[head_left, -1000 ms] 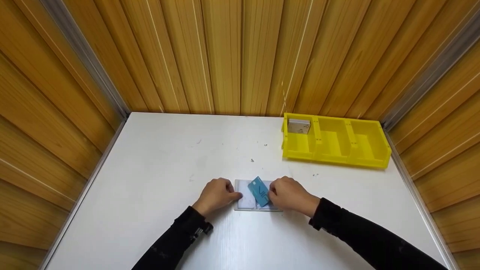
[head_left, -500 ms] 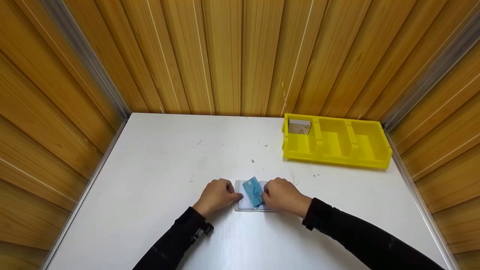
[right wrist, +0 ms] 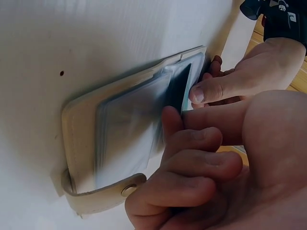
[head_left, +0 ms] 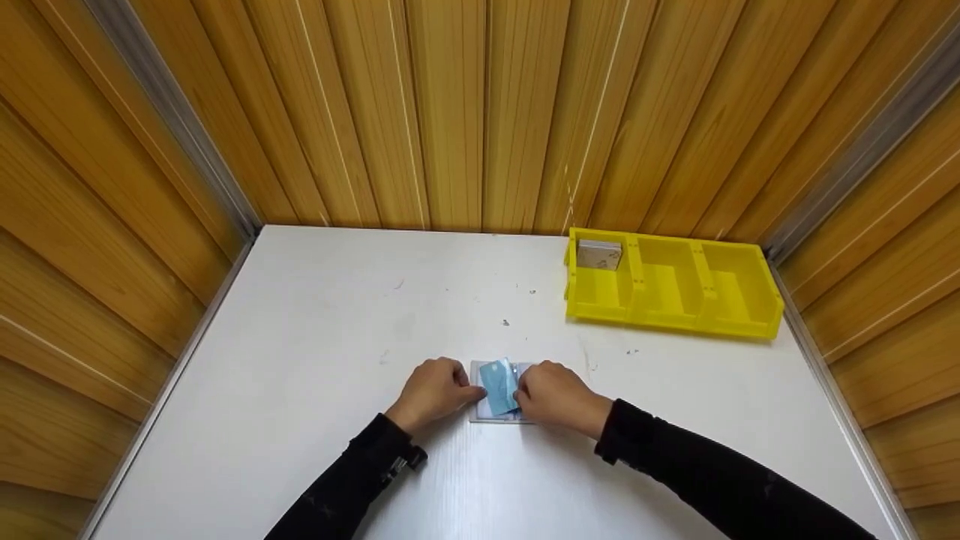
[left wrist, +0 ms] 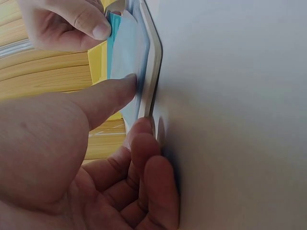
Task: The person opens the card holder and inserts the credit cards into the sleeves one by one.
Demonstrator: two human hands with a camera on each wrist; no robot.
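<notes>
In the head view, the right hand hides most of the right half of the unfolded card holder. Both black sleeves are cut off at the bottom of the frame. Glare washes out the face of the teal card, so I cannot make out any lettering or tell whether the card sits inside a pocket.

Card position: lower center of the frame, tilted, over the left half of the holder on the white table. Card appearance: rectangular, teal, with a pale sheen. The holder has a beige cover with rounded corners, 2 sets of clear plastic pockets, and a strap with 1 metal snap, lower left in the right wrist view.

Hand state: the right hand pinches the card at its right edge. The left hand pinches the holder at its left edge, thumb on the clear plastic, fingers curled beside the cover.

At the right of the frame stands a yellow bin with 3 compartments. The leftmost contains a pale block-like item; its markings are too small to read.
</notes>
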